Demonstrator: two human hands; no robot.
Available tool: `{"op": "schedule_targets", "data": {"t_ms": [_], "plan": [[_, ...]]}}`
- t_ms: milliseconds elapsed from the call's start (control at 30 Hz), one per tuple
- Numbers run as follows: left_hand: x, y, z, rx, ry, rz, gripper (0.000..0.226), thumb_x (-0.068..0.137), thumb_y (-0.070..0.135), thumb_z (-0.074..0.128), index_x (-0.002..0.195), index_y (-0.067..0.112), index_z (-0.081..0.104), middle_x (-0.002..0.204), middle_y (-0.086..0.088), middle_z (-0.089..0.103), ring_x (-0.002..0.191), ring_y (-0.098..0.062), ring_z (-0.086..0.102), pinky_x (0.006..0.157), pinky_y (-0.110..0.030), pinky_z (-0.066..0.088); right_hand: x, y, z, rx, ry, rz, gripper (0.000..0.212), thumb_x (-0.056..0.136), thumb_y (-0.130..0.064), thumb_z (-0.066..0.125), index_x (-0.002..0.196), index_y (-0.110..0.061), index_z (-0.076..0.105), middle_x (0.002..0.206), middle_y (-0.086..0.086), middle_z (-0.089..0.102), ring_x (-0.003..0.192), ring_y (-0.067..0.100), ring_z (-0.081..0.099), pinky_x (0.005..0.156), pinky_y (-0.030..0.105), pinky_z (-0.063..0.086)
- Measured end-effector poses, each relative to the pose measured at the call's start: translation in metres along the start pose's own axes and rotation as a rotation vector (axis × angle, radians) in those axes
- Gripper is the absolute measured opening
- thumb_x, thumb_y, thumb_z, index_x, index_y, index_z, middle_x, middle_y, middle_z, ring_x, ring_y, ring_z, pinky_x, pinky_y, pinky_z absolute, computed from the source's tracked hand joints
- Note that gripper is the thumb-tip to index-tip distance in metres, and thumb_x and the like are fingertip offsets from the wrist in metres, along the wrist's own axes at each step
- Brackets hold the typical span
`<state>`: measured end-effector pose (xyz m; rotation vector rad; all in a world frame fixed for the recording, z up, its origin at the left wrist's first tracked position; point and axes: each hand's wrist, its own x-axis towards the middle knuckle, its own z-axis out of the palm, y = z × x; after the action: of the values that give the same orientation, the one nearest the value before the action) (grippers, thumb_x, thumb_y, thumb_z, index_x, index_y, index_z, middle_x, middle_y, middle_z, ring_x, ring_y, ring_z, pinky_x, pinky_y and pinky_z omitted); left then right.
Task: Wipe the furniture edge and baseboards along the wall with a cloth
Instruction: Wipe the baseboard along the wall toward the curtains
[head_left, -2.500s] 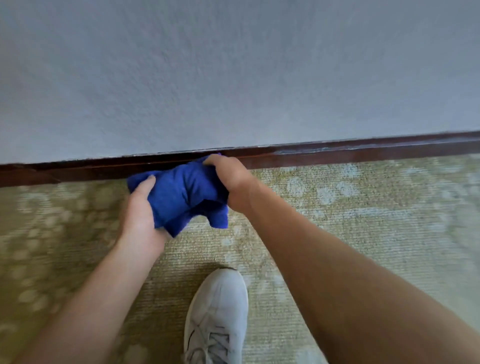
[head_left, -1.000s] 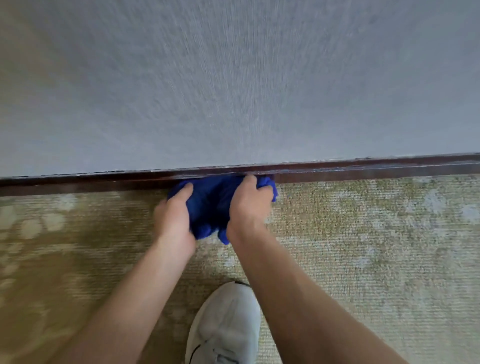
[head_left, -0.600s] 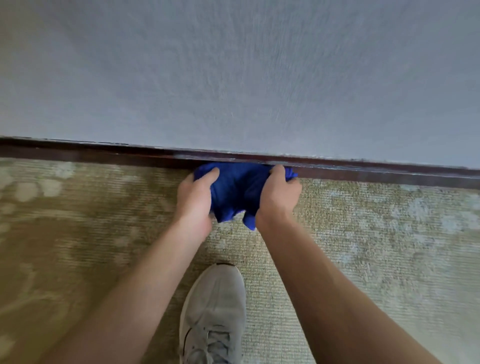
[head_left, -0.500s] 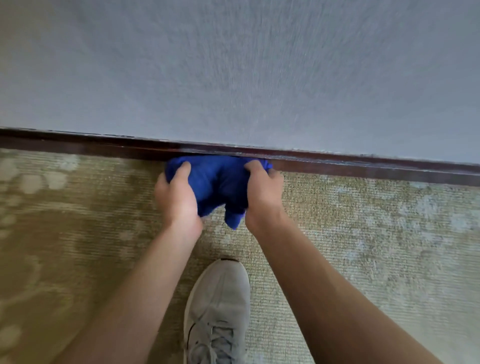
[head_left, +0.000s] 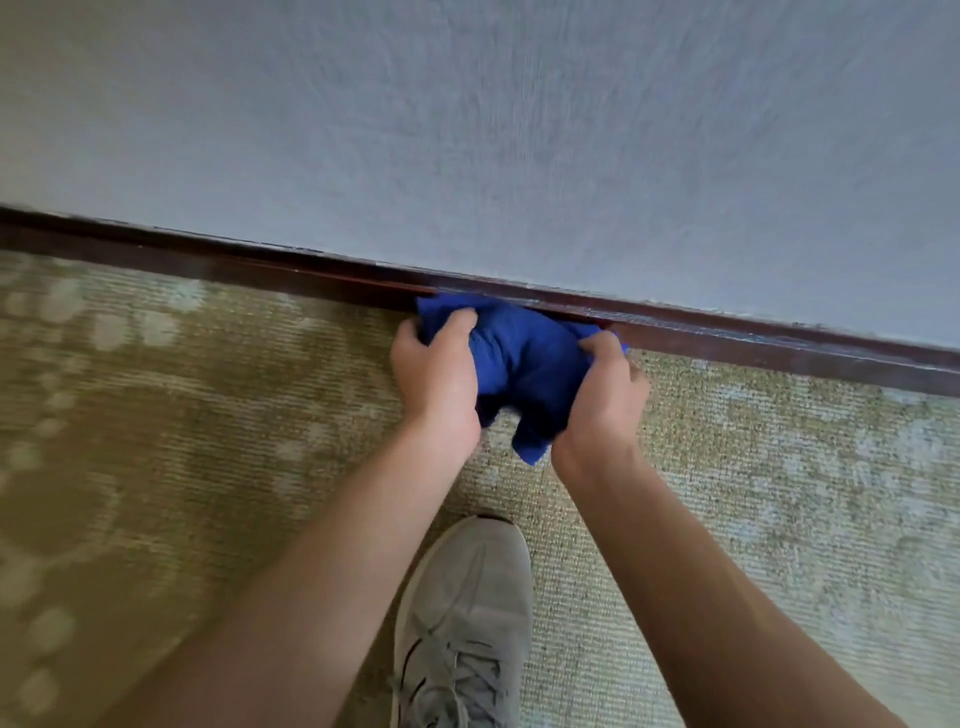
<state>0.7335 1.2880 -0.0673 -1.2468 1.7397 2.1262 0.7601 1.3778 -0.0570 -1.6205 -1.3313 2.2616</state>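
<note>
Baseboard of dark brown glossy wood (head_left: 753, 340) runs as 1 long strip where the pale textured wall (head_left: 519, 130) meets the patterned olive carpet (head_left: 208, 415), its long axis crossing the view from upper left to lower right. A bunched blue fabric cloth (head_left: 519, 358) is pressed against it, directly beyond both hands, with its far edge touching the wood and 1 loose corner hanging down toward the wrists.

Both hands grip the cloth. The left hand (head_left: 436, 374) is curled round the cloth's left end, thumb on top. The right hand (head_left: 605, 389) is curled round the right end, thumb also on top. Neither hand is open; each is closed on fabric, with the wad between them.

The deciding relation, as I judge it: the strip stretches away on both sides of the grip, so any stroke has to slide along that slanted line, not toward or away from the wall. The right hand sits slightly nearer the person; the left sits at the cloth's higher end. More bare wood shows to the left of the grip than to the right.

Counts: 1 cloth, 1 baseboard, 2 hands, 1 grey laced sneaker (head_left: 462, 623) on the carpet behind the grip. No furniture edge is in view.
</note>
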Motion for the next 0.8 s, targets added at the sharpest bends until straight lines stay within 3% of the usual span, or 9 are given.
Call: {"op": "schedule_targets", "data": {"t_ms": [67, 133, 267, 367, 433, 500, 633, 733, 800], "plan": [[0.007, 0.012, -0.017, 0.010, 0.026, 0.102, 0.019, 0.084, 0.012, 0.065, 0.103, 0.009, 0.065, 0.100, -0.013, 0.071, 0.094, -0.029, 0.070, 0.082, -0.042, 0.057, -0.007, 0.008, 0.008, -0.070, -0.100, -0.002, 0.005, 0.085, -0.010, 0.054, 0.084, -0.005, 0.054, 0.072, 0.003, 0.051, 0.071, 0.021, 0.049, 0.065, 0.031, 0.040], [0.016, 0.026, -0.025, 0.015, 0.048, 0.135, 0.010, 0.085, 0.013, 0.064, 0.095, 0.015, 0.064, 0.092, -0.008, 0.069, 0.088, -0.026, 0.070, 0.084, -0.045, 0.056, -0.016, 0.014, 0.016, -0.097, -0.184, 0.006, 0.019, 0.084, -0.010, 0.054, 0.096, 0.003, 0.060, 0.073, 0.005, 0.052, 0.070, 0.019, 0.049, 0.060, 0.028, 0.039], [0.017, 0.028, -0.006, -0.027, 0.080, 0.113, 0.009, 0.089, 0.009, 0.058, 0.090, 0.017, 0.056, 0.083, -0.003, 0.065, 0.072, -0.017, 0.066, 0.066, -0.032, 0.059, -0.021, 0.006, 0.016, -0.049, -0.186, 0.030, 0.024, 0.083, -0.012, 0.055, 0.101, 0.004, 0.062, 0.077, 0.007, 0.057, 0.070, 0.019, 0.054, 0.060, 0.027, 0.043], [0.001, 0.005, 0.013, -0.052, 0.067, 0.059, 0.015, 0.088, 0.008, 0.058, 0.100, 0.017, 0.056, 0.096, -0.008, 0.067, 0.088, -0.024, 0.068, 0.086, -0.043, 0.058, -0.011, -0.011, 0.000, -0.021, -0.079, -0.034, 0.009, 0.083, -0.010, 0.055, 0.087, -0.003, 0.060, 0.073, 0.005, 0.054, 0.068, 0.020, 0.051, 0.063, 0.030, 0.041], [-0.005, -0.002, 0.017, -0.040, 0.031, 0.016, 0.015, 0.086, 0.009, 0.061, 0.097, 0.018, 0.058, 0.103, -0.013, 0.068, 0.095, -0.029, 0.069, 0.091, -0.051, 0.054, -0.004, -0.014, -0.006, -0.019, -0.018, -0.072, 0.011, 0.084, -0.010, 0.054, 0.088, -0.002, 0.059, 0.072, 0.005, 0.051, 0.067, 0.019, 0.047, 0.059, 0.028, 0.039], [-0.003, 0.002, 0.013, -0.045, -0.021, -0.015, 0.013, 0.085, 0.009, 0.065, 0.096, 0.014, 0.062, 0.096, -0.013, 0.070, 0.089, -0.029, 0.070, 0.086, -0.050, 0.057, -0.004, -0.011, -0.005, -0.052, -0.006, -0.106, 0.008, 0.086, -0.012, 0.052, 0.087, -0.006, 0.056, 0.073, 0.004, 0.049, 0.066, 0.018, 0.045, 0.057, 0.027, 0.038], [0.011, 0.015, 0.007, -0.095, 0.056, 0.013, 0.024, 0.087, 0.007, 0.061, 0.111, 0.004, 0.061, 0.081, -0.005, 0.065, 0.067, -0.018, 0.064, 0.057, -0.026, 0.054, -0.018, -0.004, 0.004, -0.133, -0.064, -0.155, 0.007, 0.084, -0.011, 0.055, 0.077, -0.010, 0.051, 0.071, 0.004, 0.047, 0.067, 0.017, 0.041, 0.062, 0.030, 0.037], [-0.003, 0.004, 0.029, -0.022, -0.005, -0.084, 0.024, 0.086, 0.009, 0.062, 0.110, 0.005, 0.060, 0.081, -0.005, 0.064, 0.064, -0.017, 0.064, 0.053, -0.022, 0.051, -0.013, -0.027, -0.012, -0.064, 0.105, -0.153, 0.014, 0.082, -0.011, 0.056, 0.070, -0.009, 0.049, 0.065, 0.002, 0.049, 0.062, 0.019, 0.043, 0.059, 0.028, 0.038], [-0.015, -0.005, 0.045, 0.039, -0.104, -0.191, 0.025, 0.083, 0.009, 0.065, 0.106, 0.000, 0.063, 0.073, -0.006, 0.061, 0.051, -0.013, 0.061, 0.044, -0.018, 0.045, 0.002, -0.044, -0.029, 0.058, 0.225, -0.114, 0.014, 0.083, -0.010, 0.053, 0.069, -0.009, 0.051, 0.065, 0.003, 0.052, 0.061, 0.022, 0.048, 0.060, 0.028, 0.039]]}}
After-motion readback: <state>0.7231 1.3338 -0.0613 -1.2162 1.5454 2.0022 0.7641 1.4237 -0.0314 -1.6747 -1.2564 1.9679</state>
